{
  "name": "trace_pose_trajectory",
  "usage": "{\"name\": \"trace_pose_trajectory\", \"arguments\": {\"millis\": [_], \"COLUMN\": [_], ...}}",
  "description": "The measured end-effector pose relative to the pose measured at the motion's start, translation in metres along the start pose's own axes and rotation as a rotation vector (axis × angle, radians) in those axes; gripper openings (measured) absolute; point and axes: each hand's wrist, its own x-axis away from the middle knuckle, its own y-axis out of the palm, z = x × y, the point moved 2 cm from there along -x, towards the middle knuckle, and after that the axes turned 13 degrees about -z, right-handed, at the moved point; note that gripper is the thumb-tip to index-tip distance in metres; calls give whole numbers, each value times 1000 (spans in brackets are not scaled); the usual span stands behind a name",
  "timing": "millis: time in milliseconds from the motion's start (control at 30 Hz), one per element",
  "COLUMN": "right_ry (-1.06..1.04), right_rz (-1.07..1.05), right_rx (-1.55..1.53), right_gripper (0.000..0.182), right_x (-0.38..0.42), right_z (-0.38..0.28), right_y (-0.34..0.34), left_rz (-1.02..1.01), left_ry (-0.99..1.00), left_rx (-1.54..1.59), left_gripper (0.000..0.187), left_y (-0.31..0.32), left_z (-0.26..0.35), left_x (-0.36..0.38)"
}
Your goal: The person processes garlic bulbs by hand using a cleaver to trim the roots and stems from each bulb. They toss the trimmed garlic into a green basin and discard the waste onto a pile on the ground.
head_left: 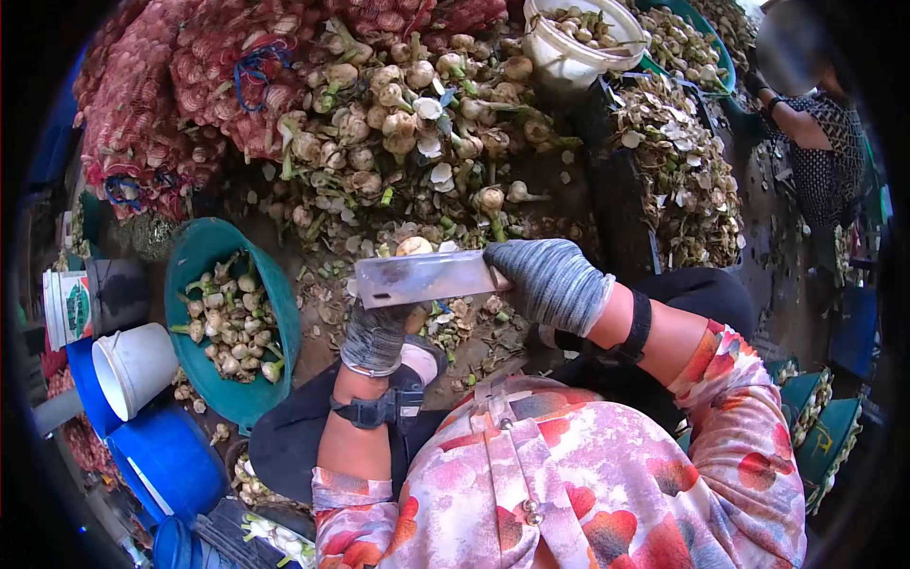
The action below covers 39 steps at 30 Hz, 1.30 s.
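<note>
My right hand (548, 277), in a grey knitted glove, is closed around the handle of a cleaver (422, 278). Its broad blade points left and lies across the view, above my left hand. The left hand (373, 339), gloved too, is closed just under the blade, which covers most of its fingers. A pale garlic bulb (414, 247) shows over the blade's upper edge, seemingly held by the left hand; the grip itself is hidden. In front lies a large heap of garlic bulbs with stalks (398, 123). Trimmings (464, 327) litter the ground beneath my hands.
Left stands a green tub (289, 313) with trimmed garlic, beside white (137, 370) and blue buckets (171, 465). Red mesh sacks (227, 85) lie at the back left. A white bucket (569, 62) and a peel-heaped crate (678, 161) stand right; another person (820, 142) sits beyond.
</note>
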Motion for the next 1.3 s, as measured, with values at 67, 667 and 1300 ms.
{"name": "trace_pose_trajectory", "arguments": {"millis": [67, 667, 1300], "right_ry": [38, 34, 70], "right_rz": [67, 64, 49], "right_rx": [-180, -208, -779], "right_gripper": [28, 32, 55], "right_x": [-2, -3, -25], "right_z": [-3, 11, 3], "right_y": [2, 12, 3], "left_rz": [-75, -419, -48], "left_ry": [-218, -71, -93], "left_rx": [393, -564, 498], "left_gripper": [43, 46, 35], "left_y": [5, 55, 21], "left_z": [-2, -26, 60], "left_x": [3, -11, -50]}}
